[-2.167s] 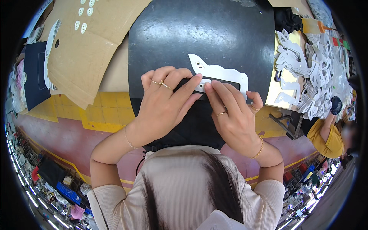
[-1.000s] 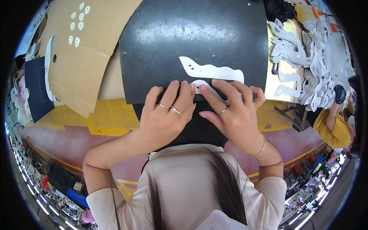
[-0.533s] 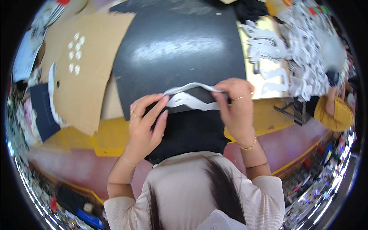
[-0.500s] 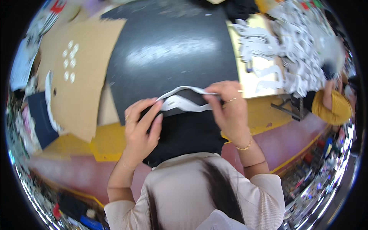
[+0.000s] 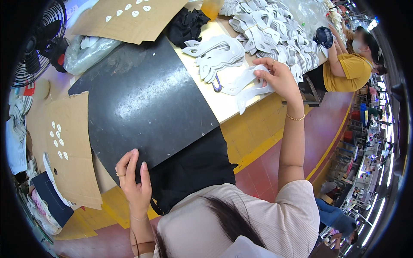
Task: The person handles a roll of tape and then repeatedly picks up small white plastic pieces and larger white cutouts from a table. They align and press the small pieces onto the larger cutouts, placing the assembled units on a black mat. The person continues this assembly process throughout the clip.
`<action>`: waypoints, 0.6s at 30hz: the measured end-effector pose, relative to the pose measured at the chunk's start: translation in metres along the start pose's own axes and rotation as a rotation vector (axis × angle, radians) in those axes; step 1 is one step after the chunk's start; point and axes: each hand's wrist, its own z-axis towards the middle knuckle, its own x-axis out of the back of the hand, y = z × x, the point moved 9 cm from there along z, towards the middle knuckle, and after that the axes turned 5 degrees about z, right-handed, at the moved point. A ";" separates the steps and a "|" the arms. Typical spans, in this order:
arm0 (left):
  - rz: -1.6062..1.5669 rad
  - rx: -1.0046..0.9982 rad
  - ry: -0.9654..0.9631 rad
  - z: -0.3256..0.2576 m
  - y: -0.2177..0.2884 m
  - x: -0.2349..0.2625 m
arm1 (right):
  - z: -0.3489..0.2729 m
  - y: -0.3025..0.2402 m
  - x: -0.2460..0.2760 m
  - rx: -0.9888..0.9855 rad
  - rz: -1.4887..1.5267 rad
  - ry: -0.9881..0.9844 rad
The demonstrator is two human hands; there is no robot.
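Over a pale yellow board [image 5: 221, 107] beside a black mat [image 5: 146, 103], pinching a white cutout [image 5: 246, 79], presumably light and bendy, best taken by its edge, with the right hand [image 5: 282, 81], holding the left hand [image 5: 136, 185] empty, loosely spread.

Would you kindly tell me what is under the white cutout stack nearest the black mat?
A pale yellow board shows around the white cutout stack; whatever the stack covers cannot be seen.
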 end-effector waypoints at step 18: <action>0.161 -0.088 0.166 0.040 0.001 0.062 | 0.073 -0.094 -0.091 0.700 -0.553 -0.045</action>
